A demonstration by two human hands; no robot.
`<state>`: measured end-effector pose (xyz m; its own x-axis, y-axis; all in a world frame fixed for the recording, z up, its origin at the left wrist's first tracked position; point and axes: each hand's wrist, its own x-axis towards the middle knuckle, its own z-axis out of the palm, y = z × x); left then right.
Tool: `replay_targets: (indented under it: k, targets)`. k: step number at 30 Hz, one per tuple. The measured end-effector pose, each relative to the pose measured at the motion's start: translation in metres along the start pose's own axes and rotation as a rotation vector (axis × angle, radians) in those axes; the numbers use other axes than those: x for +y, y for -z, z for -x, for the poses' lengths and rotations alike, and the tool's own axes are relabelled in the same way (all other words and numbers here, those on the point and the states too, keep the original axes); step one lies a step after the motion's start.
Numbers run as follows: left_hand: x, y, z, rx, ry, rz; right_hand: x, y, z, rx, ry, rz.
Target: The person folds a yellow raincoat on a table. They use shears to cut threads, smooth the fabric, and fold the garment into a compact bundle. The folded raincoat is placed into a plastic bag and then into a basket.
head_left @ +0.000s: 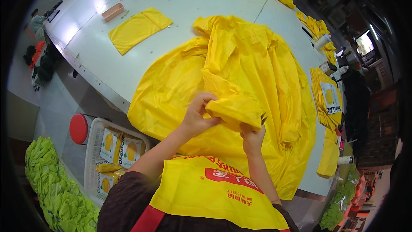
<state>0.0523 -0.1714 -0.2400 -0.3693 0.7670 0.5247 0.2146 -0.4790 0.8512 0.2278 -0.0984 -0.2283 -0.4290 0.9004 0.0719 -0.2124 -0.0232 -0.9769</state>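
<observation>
A large yellow raincoat (171, 86) lies spread and rumpled over the near side of the table. One sleeve (234, 107) is drawn up toward me, its end lifted off the rest. My left hand (201, 112) pinches the left edge of that sleeve between thumb and fingers. At its right end, my right hand (253, 137) is closed beneath the fabric, fingers partly hidden. A small dark pointed tool (263, 118), perhaps thread snips, sticks up from the right hand. The other sleeve (291, 131) hangs loosely at the right.
A folded yellow piece (139, 30) and a pink tray (113, 12) lie farther off on the white table (189, 0). Stacked yellow garments (324, 99) line the right edge. Below left stand a basket (92, 163) of packed garments, a red stool (79, 128) and a green heap (56, 189).
</observation>
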Motion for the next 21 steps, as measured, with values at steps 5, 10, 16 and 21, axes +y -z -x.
replay_targets:
  k: [5,10,16,21]
  targets:
    - [0.025,-0.002,-0.007,-0.145,0.001,0.252,0.004,0.001,0.008,0.069,-0.18,-0.102]
    - [-0.03,0.022,-0.022,0.445,-0.037,-0.426,-0.003,-0.022,0.013,0.064,0.177,0.291]
    - [-0.143,0.002,0.066,0.421,0.506,-0.046,0.03,0.006,-0.016,-0.216,0.276,0.666]
    - [0.023,-0.006,-0.001,-0.707,0.334,0.18,-0.042,0.155,-0.09,0.366,-0.228,0.068]
